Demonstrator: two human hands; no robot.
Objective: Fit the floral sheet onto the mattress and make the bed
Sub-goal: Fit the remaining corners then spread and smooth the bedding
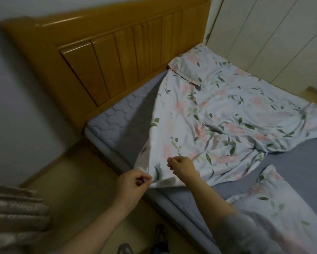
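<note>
The floral sheet (pixel 218 110), pale with pink flowers and green leaves, lies crumpled across the grey quilted mattress (pixel 113 114). One corner reaches the headboard end; another is drawn to the near side edge. My left hand (pixel 133 182) pinches that near corner at the mattress edge. My right hand (pixel 181 166) is just beside it, fingers closed on the sheet's fabric a little further in. Bare mattress shows near the headboard and in the right foreground (pixel 291 165). A second floral part (pixel 260 202) lies at the lower right, partly hidden by my right arm.
A wooden headboard (pixel 108 52) stands against the wall at the top left. White wardrobe doors (pixel 273 33) close off the far side of the bed. Tan floor (pixel 77 180) runs along the near side, with a quilted item (pixel 13 208) at the far left and my feet below.
</note>
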